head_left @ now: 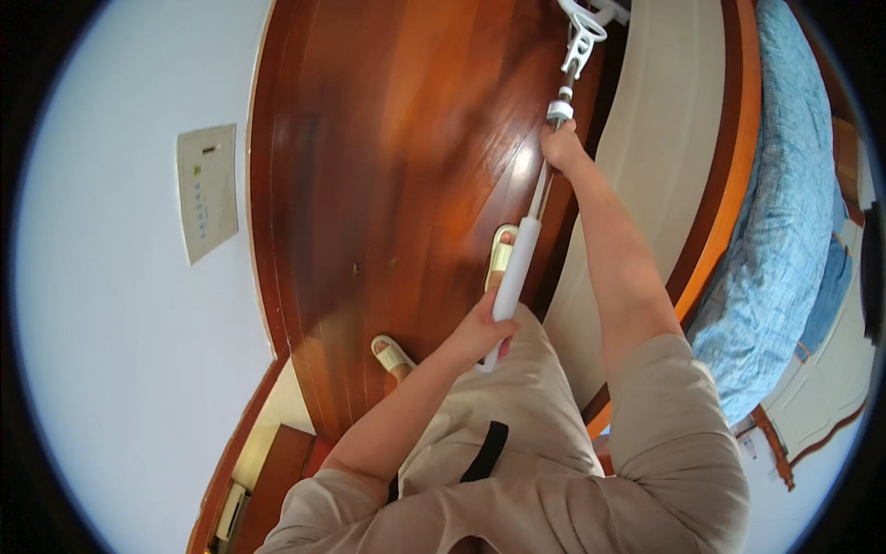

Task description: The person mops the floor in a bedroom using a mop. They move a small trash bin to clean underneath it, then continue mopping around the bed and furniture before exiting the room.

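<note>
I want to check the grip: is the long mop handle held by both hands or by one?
By both. The left hand grips the white handle at its lower end, and the right hand grips the thin metal shaft higher up.

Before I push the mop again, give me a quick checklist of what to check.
1. Left hand wrapped around the white grip: ok.
2. Right hand closed on the metal pole further down: ok.
3. Mop head flat on the floor: cannot tell, it is cut off at the picture's edge.
4. Feet in slippers off the pole's path: ok, both sit left of it.
5. Pole clear of the bed: ok, the bed lies off to the right.
</note>
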Tool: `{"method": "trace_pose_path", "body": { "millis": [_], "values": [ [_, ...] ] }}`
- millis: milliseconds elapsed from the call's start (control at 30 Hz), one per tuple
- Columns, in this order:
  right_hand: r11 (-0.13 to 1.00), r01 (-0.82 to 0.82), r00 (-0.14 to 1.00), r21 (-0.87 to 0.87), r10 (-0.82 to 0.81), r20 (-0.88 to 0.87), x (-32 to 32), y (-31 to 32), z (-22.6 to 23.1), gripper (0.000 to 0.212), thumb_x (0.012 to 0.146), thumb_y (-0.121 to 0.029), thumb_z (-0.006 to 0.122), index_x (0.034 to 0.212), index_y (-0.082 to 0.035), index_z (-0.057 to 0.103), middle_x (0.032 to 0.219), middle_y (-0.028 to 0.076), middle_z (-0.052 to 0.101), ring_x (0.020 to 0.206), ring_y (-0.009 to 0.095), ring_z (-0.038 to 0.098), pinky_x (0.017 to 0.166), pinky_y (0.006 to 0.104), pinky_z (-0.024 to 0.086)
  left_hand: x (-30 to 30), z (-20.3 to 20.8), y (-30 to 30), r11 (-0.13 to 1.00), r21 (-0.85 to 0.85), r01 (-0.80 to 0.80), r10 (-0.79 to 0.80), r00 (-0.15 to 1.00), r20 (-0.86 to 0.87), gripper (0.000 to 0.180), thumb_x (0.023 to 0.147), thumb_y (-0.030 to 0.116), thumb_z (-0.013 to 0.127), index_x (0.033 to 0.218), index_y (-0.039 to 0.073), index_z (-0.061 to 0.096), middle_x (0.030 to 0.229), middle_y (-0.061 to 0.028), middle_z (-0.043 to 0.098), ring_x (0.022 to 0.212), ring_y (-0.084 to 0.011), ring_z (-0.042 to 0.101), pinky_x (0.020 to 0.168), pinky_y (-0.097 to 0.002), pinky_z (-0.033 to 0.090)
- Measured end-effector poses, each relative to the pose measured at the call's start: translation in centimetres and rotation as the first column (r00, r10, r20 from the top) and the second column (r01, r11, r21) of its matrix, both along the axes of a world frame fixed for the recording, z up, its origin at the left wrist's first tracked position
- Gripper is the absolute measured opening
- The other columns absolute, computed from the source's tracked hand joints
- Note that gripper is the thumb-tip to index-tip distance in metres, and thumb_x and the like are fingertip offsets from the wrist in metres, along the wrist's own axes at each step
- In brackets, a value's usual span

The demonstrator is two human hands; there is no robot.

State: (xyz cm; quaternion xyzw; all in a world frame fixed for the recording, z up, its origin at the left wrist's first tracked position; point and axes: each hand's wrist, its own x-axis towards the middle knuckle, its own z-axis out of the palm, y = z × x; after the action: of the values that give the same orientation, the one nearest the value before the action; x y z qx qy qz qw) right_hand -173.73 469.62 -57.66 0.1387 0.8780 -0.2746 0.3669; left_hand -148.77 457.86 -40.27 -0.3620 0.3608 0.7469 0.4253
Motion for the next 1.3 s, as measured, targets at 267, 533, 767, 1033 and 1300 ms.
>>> {"method": "trace_pose_path", "body": {
  "millis": [267,533,767,1033,1300],
  "values": [
    [0.996,-0.040,0.991,0.082,0.029,0.132,22.2,-6.7,1.2,0.061,0.090,-0.034,0.045,0.117,0.015,0.021,0.110,0.035,0.052,0.097,0.041,0.058,0.085,0.0403,0.047,21.6,2.2,-10.5,0.981,-0.095,0.167,-0.167,0.986,0.002,0.053,0.076,0.004,0.056,0.126,0.005,0.037,0.075,-0.0060,0.051,0.052,-0.0127,0.051,0.047,-0.0281,0.042],
    [0.987,0.154,0.930,-0.043,-0.130,0.344,50.3,-20.3,12.8,0.050,0.089,-0.031,0.049,0.113,0.006,0.026,0.092,0.027,0.057,0.085,0.039,0.062,0.063,0.0457,0.054,48.1,10.6,-23.9,0.944,-0.144,0.295,-0.277,0.952,0.134,0.057,0.075,0.009,0.058,0.128,0.008,0.040,0.081,-0.0074,0.056,0.059,-0.0134,0.054,0.054,-0.0282,0.044],
    [0.966,0.149,0.774,-0.210,0.018,0.633,76.7,-29.3,19.9,0.067,0.092,-0.034,0.042,0.124,0.011,0.004,0.081,0.025,0.054,0.044,0.029,0.057,0.031,0.0356,0.046,63.6,30.6,-31.7,0.859,-0.186,0.477,-0.304,0.767,0.565,0.056,0.072,0.006,0.062,0.125,0.007,0.044,0.082,-0.0073,0.057,0.060,-0.0145,0.056,0.056,-0.0309,0.046],
    [0.895,-0.152,0.880,-0.419,0.315,0.354,80.2,-26.0,26.3,0.061,0.088,-0.031,0.053,0.123,0.010,0.024,0.093,0.027,0.056,0.087,0.039,0.059,0.076,0.0455,0.044,74.2,35.6,-22.3,0.962,-0.208,-0.175,0.255,0.846,0.468,0.055,0.075,0.013,0.070,0.125,0.007,0.047,0.105,-0.0060,0.058,0.100,-0.0152,0.053,0.087,-0.0314,0.043],
    [0.870,-0.058,0.996,-0.489,0.017,-0.089,55.4,-32.5,15.1,0.029,0.086,-0.020,0.055,0.104,0.000,0.043,0.087,0.016,0.056,0.077,0.028,0.057,0.067,0.0403,0.047,52.8,17.6,-24.6,0.925,-0.321,-0.203,0.166,0.976,-0.141,0.039,0.079,0.006,0.057,0.115,0.006,0.042,0.067,-0.0029,0.051,0.049,-0.0122,0.051,0.045,-0.0267,0.044]
  ]
}}
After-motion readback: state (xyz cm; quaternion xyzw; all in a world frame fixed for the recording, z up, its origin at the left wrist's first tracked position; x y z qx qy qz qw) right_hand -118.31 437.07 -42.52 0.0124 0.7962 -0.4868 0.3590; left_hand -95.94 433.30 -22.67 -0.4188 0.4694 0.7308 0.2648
